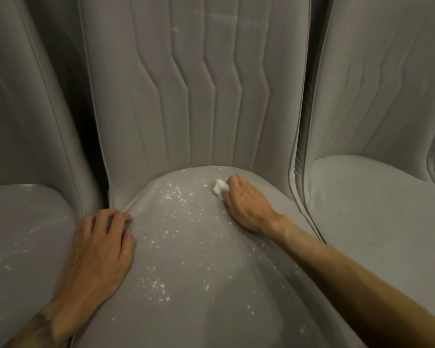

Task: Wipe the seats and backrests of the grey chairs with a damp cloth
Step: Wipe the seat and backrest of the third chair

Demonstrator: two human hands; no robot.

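Note:
A grey padded chair fills the middle of the view, its seat (199, 272) speckled with white flecks and its ribbed backrest (199, 96) rising behind. My right hand (246, 204) grips a small white cloth (219, 187) and holds it down on the seat near the back, just below the backrest seam. My left hand (101, 249) rests on the seat's left edge with its fingers curled over the rim. Most of the cloth is hidden under my right fingers.
A second grey chair (28, 234) stands close on the left, its seat also flecked white. A third grey chair (377, 209) stands on the right with a clean-looking seat. Narrow dark gaps separate the backrests.

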